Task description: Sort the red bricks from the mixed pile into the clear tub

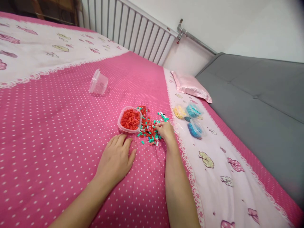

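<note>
A clear plastic tub [120,127] full of small red building bricks [130,119] stands on the pink bedspread. Beside it, on its right, lies a loose pile of mixed bricks [149,127] in red, green and white. My left hand [116,155] rests palm down just in front of the tub, fingers stretched out near its base and holding nothing. At the right edge of the pile is my right hand [165,129], thumb and fingers pinched together over the bricks. Whatever is between those fingertips is too small to make out.
To the right stand small tubs of yellow bricks [180,111], teal bricks [193,110] and blue bricks [195,129]. A clear tub [99,83] lies tipped on its side farther back. Beyond are a pink pillow [192,86], a grey headboard [256,95] and a white radiator [140,31].
</note>
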The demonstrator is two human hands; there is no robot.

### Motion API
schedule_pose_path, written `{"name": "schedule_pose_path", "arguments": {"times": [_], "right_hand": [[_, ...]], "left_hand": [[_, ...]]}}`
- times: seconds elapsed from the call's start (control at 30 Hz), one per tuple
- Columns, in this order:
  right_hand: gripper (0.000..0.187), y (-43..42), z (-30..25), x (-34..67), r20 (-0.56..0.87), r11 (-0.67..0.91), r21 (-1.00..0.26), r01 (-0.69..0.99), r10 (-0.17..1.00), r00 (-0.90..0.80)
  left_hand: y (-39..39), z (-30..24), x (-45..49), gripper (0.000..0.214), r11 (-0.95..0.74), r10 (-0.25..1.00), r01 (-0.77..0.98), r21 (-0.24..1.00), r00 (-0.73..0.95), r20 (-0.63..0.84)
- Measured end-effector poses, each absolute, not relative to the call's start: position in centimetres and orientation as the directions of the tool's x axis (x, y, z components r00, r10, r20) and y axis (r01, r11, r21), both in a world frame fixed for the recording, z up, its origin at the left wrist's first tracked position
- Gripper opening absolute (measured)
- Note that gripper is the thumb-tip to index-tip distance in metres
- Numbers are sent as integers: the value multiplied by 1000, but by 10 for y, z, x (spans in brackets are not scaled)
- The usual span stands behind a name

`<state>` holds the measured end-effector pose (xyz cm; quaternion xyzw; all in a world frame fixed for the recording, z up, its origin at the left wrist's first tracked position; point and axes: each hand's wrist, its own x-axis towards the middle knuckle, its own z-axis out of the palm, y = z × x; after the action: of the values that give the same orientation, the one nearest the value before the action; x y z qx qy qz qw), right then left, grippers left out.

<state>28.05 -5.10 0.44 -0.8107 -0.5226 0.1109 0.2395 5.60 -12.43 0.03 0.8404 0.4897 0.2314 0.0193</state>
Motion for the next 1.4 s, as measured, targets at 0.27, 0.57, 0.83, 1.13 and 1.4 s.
{"name": "schedule_pose_path", "arguments": {"times": [0.27, 0.57, 0.83, 1.13, 1.4], "right_hand": [[21, -54, 14, 273, 119, -377, -397, 837, 883, 454], [19, -53, 11, 274, 110, -377, -402, 834, 885, 453], [18, -51, 9, 279, 141, -359, -473, 805, 870, 472], [19, -52, 13, 279, -57, -139, -980, 141, 881, 469], [9, -56, 34, 281, -288, -146, -751, -644, 950, 121]], "left_hand": [[-125, 0, 56, 37, -520, 833, 817, 251, 419, 361], [-124, 0, 56, 35, -525, 829, 803, 281, 408, 383], [-125, 1, 56, 38, -516, 835, 823, 237, 421, 353], [-125, 1, 55, 38, -518, 833, 821, 240, 422, 357], [-125, 0, 56, 38, -520, 834, 817, 249, 423, 353]]}}
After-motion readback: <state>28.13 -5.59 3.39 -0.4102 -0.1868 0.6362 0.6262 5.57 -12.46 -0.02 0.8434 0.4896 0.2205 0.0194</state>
